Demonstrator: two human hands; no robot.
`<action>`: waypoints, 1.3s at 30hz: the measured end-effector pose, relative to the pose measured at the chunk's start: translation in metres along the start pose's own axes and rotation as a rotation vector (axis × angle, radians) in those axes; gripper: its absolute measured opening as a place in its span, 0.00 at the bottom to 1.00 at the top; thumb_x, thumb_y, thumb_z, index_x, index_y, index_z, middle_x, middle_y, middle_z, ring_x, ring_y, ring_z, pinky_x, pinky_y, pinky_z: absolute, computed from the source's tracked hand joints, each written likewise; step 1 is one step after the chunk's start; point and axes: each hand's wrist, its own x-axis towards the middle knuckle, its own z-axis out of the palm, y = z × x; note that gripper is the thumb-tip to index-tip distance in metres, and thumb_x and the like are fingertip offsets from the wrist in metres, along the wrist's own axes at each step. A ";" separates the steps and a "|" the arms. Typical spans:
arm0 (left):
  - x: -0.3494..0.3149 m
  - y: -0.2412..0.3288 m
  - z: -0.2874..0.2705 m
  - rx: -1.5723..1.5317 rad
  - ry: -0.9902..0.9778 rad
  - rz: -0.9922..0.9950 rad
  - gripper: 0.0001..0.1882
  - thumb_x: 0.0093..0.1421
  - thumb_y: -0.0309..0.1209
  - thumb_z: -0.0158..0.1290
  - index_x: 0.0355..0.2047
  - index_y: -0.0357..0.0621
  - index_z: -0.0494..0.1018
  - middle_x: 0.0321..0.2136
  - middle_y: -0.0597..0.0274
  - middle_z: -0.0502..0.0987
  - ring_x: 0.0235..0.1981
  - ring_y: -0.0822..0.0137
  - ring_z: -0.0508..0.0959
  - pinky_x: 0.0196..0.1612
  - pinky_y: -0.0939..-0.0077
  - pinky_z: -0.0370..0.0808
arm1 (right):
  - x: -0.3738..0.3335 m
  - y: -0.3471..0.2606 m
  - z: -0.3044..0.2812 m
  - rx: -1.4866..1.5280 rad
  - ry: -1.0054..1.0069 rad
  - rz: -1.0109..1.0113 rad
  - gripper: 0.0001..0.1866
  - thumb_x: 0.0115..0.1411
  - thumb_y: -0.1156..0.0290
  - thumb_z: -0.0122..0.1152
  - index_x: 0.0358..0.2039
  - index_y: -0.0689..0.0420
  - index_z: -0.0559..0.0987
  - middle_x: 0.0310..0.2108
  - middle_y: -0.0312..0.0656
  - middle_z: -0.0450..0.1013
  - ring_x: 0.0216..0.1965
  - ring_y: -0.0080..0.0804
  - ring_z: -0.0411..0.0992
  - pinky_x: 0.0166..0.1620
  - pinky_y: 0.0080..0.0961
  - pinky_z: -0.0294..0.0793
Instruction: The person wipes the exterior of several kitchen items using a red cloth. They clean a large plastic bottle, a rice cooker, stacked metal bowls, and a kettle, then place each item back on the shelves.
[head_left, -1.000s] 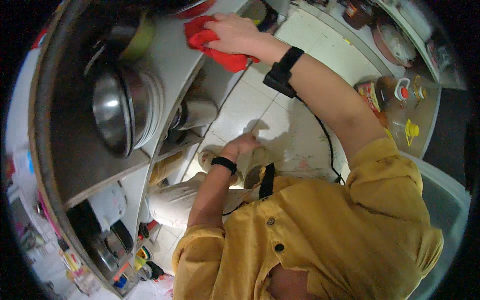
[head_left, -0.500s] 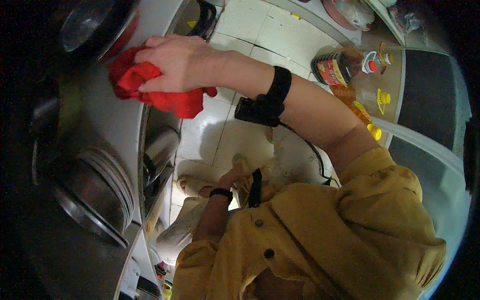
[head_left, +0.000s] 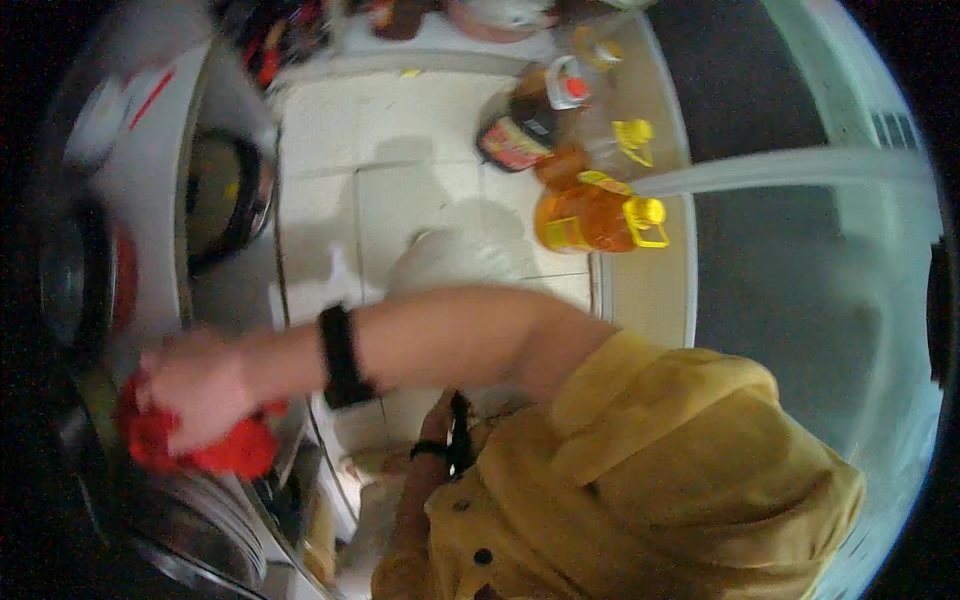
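My right hand is closed on a crumpled red cloth, blurred by motion. It presses over the pale counter's edge at the left, just beyond a stack of plates. A dark round pan stands on the counter farther along. A black strap circles my right forearm. Low by my waist hangs my left hand, beside a black strap-like thing; its fingers are too small and dark to read.
Across the tiled floor stand a dark sauce bottle and an oil bottle with a yellow cap. A whitish bag-like shape lies by my arm. A pot sits under the counter. A glass-like panel fills the right side.
My right hand has moved with the red cloth along the counter, away from the dark pan and close to the plates. The whole view has swung, bringing more floor into sight.
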 end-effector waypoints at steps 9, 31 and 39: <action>-0.025 0.027 -0.027 0.114 0.124 -0.095 0.31 0.63 0.38 0.52 0.62 0.44 0.55 0.48 0.52 0.74 0.45 0.58 0.76 0.40 0.63 0.76 | 0.025 -0.025 0.044 0.519 0.218 0.052 0.24 0.49 0.56 0.62 0.35 0.67 0.80 0.40 0.61 0.74 0.44 0.59 0.72 0.50 0.45 0.72; 0.018 0.026 0.050 -0.134 0.006 0.010 0.24 0.61 0.32 0.54 0.57 0.43 0.64 0.43 0.60 0.75 0.43 0.64 0.76 0.44 0.70 0.74 | -0.004 0.018 -0.035 0.344 0.074 0.166 0.30 0.51 0.43 0.62 0.29 0.64 0.82 0.31 0.57 0.78 0.35 0.50 0.78 0.42 0.40 0.78; 0.031 0.041 0.065 -0.275 0.126 0.083 0.22 0.61 0.29 0.54 0.55 0.42 0.68 0.41 0.62 0.76 0.42 0.66 0.76 0.45 0.73 0.74 | -0.012 0.013 -0.045 0.614 -0.005 0.054 0.20 0.60 0.57 0.63 0.48 0.56 0.78 0.38 0.42 0.80 0.38 0.32 0.78 0.46 0.30 0.75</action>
